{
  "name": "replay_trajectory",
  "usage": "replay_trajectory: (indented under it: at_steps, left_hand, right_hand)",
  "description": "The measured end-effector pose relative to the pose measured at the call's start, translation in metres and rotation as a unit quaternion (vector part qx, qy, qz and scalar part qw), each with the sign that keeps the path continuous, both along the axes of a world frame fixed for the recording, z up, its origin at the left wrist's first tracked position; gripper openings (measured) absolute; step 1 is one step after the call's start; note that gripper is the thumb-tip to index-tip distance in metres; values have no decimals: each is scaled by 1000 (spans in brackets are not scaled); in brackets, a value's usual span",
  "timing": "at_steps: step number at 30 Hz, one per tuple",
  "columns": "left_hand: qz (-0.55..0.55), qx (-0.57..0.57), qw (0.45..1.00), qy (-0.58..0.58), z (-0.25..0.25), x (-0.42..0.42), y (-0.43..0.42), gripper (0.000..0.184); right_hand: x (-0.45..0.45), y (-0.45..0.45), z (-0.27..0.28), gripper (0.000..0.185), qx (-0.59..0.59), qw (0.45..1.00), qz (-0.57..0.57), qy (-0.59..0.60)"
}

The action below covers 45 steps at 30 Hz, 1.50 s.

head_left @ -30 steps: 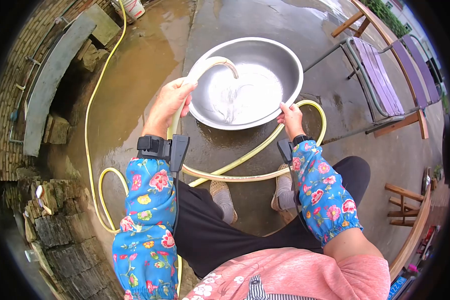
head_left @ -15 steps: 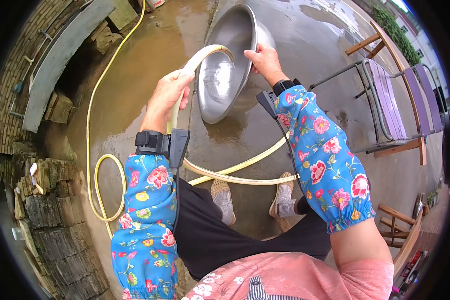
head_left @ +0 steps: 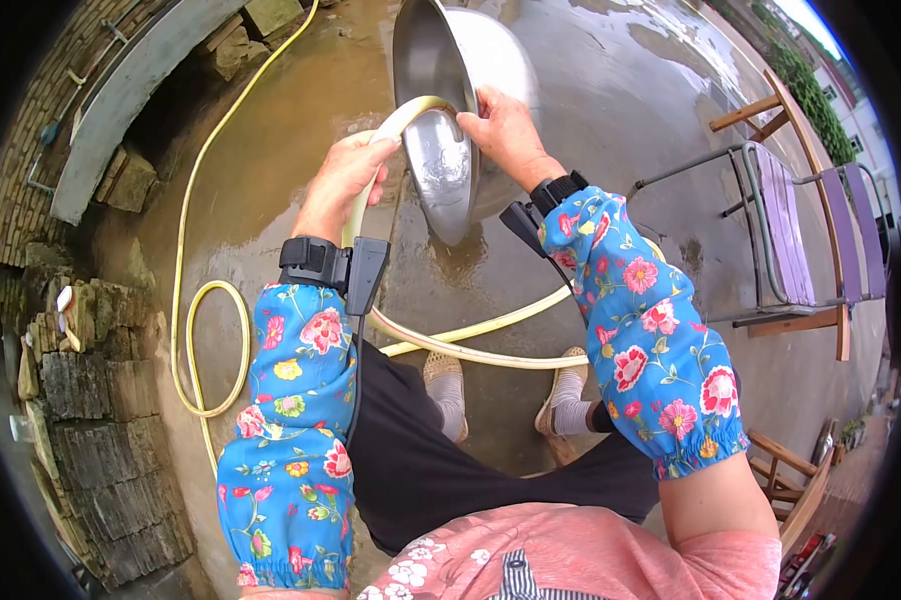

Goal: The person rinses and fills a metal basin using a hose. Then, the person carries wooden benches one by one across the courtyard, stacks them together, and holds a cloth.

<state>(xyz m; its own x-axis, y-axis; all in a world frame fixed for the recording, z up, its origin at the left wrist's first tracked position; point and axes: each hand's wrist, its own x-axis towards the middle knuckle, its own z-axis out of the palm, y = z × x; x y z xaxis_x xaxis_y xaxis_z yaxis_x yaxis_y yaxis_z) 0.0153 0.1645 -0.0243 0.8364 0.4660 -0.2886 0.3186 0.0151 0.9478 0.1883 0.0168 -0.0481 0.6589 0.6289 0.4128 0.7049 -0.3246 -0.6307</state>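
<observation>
A large metal basin (head_left: 435, 60) stands tilted steeply on its edge on the wet ground, its hollow facing left. Wrapped round the pale yellow hose (head_left: 407, 113), my left hand (head_left: 348, 180) is left of the basin, and the hose end bends over into the hollow. Water wets the inner wall below it. My right hand (head_left: 510, 135) grips the basin's rim on the right side, close to the hose end. Both forearms wear blue flowered sleeves and black wrist straps.
Hose loops lie on the ground around my feet and at the left. A purple-slatted chair (head_left: 782, 225) and a wooden frame stand at the right. Stacked stone or tiles (head_left: 110, 440) and a grey ledge (head_left: 135, 95) line the left side. Brown puddled water covers ground ahead.
The basin has gone from lying nearly flat to tilted steeply, its right rim raised by my right hand. My left hand still holds the hose over it.
</observation>
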Motion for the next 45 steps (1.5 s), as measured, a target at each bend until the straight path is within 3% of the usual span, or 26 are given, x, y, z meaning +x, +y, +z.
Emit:
replay_trajectory:
  at_steps: [18, 36, 45]
  left_hand:
    - [-25, 4, 999, 28, -5, -1, -6, 26]
    - [-46, 24, 998, 22, -13, -10, -3, 25]
    - [-73, 85, 991, 78, -21, -23, 7, 28]
  right_hand:
    - [-17, -22, -12, 24, 23, 998, -20, 54]
    - [-29, 9, -7, 25, 11, 1000, 18, 11]
    - [-21, 6, -23, 24, 26, 994, 12, 106]
